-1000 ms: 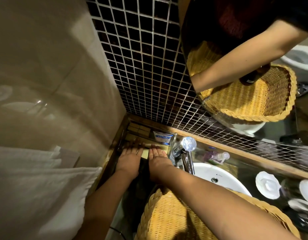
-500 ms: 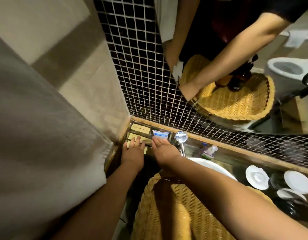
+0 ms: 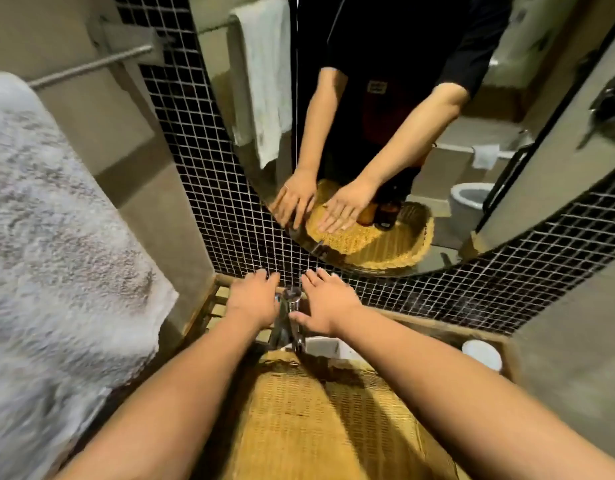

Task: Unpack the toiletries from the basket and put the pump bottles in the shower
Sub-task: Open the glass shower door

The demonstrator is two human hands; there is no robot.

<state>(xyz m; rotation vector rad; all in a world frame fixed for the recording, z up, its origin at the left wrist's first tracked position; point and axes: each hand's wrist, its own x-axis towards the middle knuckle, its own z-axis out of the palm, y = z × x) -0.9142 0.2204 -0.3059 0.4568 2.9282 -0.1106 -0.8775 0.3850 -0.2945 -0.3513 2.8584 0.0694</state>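
**Basket** (image 3: 316, 427): wicker, set across the sink (image 3: 325, 346) below the tap (image 3: 288, 318), between the two forearms; probably parked there to keep both hands free.

**Bottles** (image 3: 389, 212): two brown ones, seen only in the mirror (image 3: 437, 140), upright in the basket on the person's side. In the direct view the arms hide them. Not yet in the shower.

**Left hand** (image 3: 256, 299): flat, fingers straight, holding nothing, over the slatted shelf (image 3: 214, 304) at the tiled wall. Contact with the shelf cannot be told.

**Right hand** (image 3: 328, 306): flat, fingers spread, empty, just right of the tap, thumb near its stem.

Judgement: both hands lie low and open as if settling small items on the shelf, so the bottles look like the next pick.

**Towel** (image 3: 57, 237): white, hanging at the left.

**Cup** (image 3: 481, 353): white, on the counter at the right.
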